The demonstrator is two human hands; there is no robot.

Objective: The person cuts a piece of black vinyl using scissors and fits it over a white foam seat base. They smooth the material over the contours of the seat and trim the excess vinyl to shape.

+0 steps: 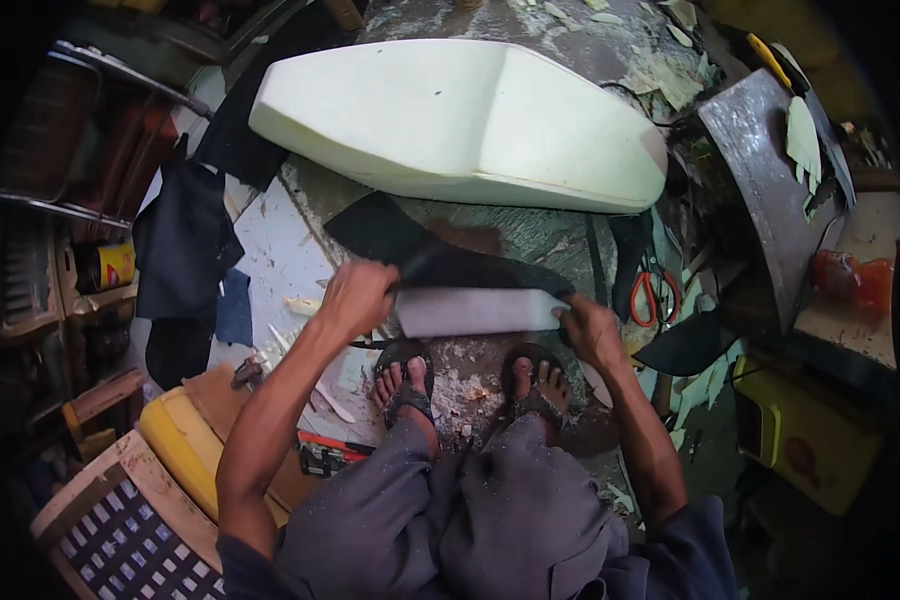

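Between my two hands stretches a strip of black sheet material (470, 268), with its pale grey underside (470, 312) turned up along the near edge. My left hand (360, 293) is closed at the strip's left end. At the right end, my right hand (590, 330) pinches a corner between thumb and fingers. Motion blurs the strip and the left fingertips. Just beyond lies a long, cream-white, seat-shaped block (400, 120) with a ridge across it. Scissors (654, 297) with orange-red handles rest on the floor to the right of my right hand.
Black offcuts (185, 225) lie at the left, near a yellow-labelled can (108, 266). A yellow container (180, 440) and a woven-strap wooden frame (130, 515) stand lower left. A curved grey metal sheet (770, 170) leans at the right. Scraps litter the floor around my sandalled feet.
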